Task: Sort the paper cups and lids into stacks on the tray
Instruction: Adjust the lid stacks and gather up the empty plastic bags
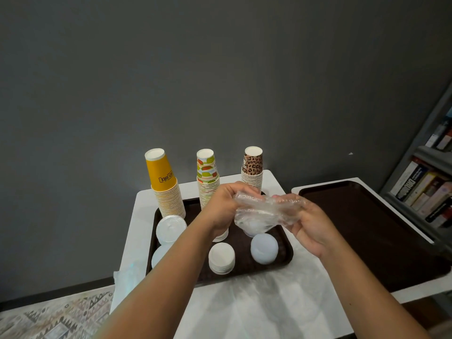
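Observation:
Three upside-down cup stacks stand along the back of a dark brown tray: yellow cups, fruit-print cups and leopard-print cups. In front of them sit lid stacks: clear lids at the left, white lids in the middle, and translucent lids at the right. Above the tray, my left hand and my right hand both grip a crumpled clear plastic wrapper. Some lids show through its lower end.
A second brown tray lies on a white table to the right. Clear plastic sheeting covers the near part of the white table. A bookshelf stands at the far right, a patterned rug lower left.

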{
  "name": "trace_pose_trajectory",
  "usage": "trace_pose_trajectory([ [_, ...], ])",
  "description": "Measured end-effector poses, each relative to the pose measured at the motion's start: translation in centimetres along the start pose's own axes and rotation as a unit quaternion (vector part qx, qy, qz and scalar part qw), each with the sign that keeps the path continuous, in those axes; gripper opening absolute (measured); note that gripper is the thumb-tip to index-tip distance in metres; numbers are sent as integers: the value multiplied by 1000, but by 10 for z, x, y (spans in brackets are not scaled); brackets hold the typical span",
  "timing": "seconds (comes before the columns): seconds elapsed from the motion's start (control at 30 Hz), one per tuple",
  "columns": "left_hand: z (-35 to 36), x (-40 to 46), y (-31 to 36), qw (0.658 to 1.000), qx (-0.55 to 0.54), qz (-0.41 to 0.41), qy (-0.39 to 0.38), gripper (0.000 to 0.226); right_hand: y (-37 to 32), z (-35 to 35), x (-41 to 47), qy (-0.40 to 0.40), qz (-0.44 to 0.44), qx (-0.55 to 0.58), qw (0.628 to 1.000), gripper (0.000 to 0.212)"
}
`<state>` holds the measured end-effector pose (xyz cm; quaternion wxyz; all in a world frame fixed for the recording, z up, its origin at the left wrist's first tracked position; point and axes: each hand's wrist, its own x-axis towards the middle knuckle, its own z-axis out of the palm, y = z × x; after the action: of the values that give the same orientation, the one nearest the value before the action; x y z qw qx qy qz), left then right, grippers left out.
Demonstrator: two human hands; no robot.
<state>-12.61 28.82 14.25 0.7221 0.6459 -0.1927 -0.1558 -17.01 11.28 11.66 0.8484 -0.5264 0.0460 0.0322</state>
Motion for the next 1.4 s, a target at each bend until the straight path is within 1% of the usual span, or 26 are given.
trace_pose_trajectory([
  [0.03,0,0,-1,1000,22,7,2,47,-2,-1,-1,-3,8,2,1000,42],
  [0.07,0,1,-2,999,46,16,5,50,-3,-3,0,-7,24,7,1000,28],
  [0.1,-1,1,-3,997,67,25,8,53,-4,-5,0,-14,55,18,998,21],
  [0.17,-2,3,-7,994,104,40,17,59,-7,-11,-1,-24,118,16,993,42],
  [0.2,-2,4,-8,991,121,44,20,61,-7,-13,-2,-29,136,4,990,48],
  [0.27,0,6,-11,987,152,48,21,61,-6,-14,-3,-32,134,-24,990,45],
  [0.37,4,9,-15,971,231,57,-6,55,-1,-15,-4,21,71,-60,995,31],
  [0.4,2,10,-17,962,266,57,-35,54,1,-17,-4,46,43,-83,995,27],
  [0.43,0,11,-18,948,301,52,-87,49,1,-18,-4,67,14,-113,991,24],
  [0.5,-7,12,-21,905,369,14,-210,36,2,-23,-5,107,-49,-183,976,24],
  [0.53,-7,12,-22,894,382,-8,-235,33,2,-25,-6,123,-81,-224,963,25],
  [0.57,-5,13,-24,901,374,-16,-220,34,1,-26,-7,136,-112,-275,945,25],
  [0.63,4,16,-26,933,336,-3,-131,42,-1,-25,-11,153,-161,-378,899,22],
  [0.67,8,18,-27,937,337,13,-95,46,-2,-24,-12,153,-180,-414,879,21],
  [0.7,12,20,-27,931,356,29,-77,50,-3,-22,-14,149,-195,-437,866,20],
  [0.73,16,21,-27,922,380,41,-68,55,-3,-21,-15,139,-204,-445,861,20],
  [0.8,20,22,-25,904,418,62,-64,56,-3,-20,-15,122,-213,-431,869,22],
  [0.87,21,23,-24,893,438,77,-73,43,-4,-20,-14,111,-208,-388,891,19],
  [0.9,22,23,-23,894,434,81,-76,37,-4,-21,-13,108,-200,-355,907,18],
  [1.0,21,23,-21,919,375,85,-85,22,-8,-18,-14,100,-160,-215,958,13],
  [1.07,20,22,-19,933,337,90,-90,15,-10,-16,-14,104,-116,-136,978,14],
  [1.17,23,19,-15,949,277,108,-102,14,-13,-13,-13,87,-32,-40,995,15],
  [1.27,26,19,-14,945,259,172,-104,17,-12,-11,-14,59,50,57,995,17],
  [1.33,27,19,-13,935,270,196,-122,15,-10,-10,-17,38,86,77,993,19],
  [1.4,29,17,-12,940,248,180,-149,13,-7,-9,-19,18,99,70,992,22],
])
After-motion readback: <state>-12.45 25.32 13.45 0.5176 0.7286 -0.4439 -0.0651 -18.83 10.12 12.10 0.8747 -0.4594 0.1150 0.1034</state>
